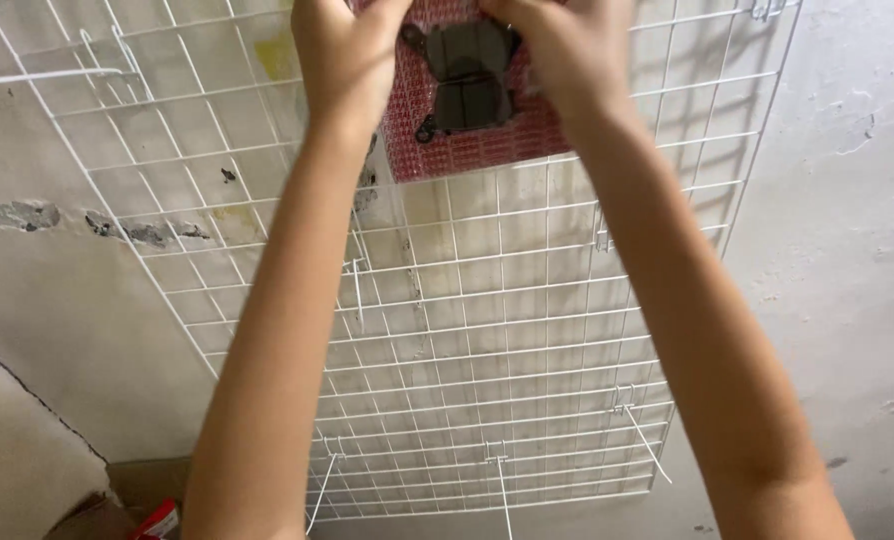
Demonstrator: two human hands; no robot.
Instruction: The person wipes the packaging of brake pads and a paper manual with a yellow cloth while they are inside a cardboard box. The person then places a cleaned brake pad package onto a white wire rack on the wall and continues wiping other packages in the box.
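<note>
Both hands, left hand (342, 60) and right hand (562, 50), pinch the red blister card of dark brake pads (467, 95) between them against the white wire grid panel (487, 330), seemingly mid-hanging; next, I'd guess, its top must catch a peg.

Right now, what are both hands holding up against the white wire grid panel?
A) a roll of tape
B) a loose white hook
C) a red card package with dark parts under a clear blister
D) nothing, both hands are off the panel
C: the left hand and right hand each grip a top corner of the red card package, its dark parts showing, held against the wire grid panel.
</note>
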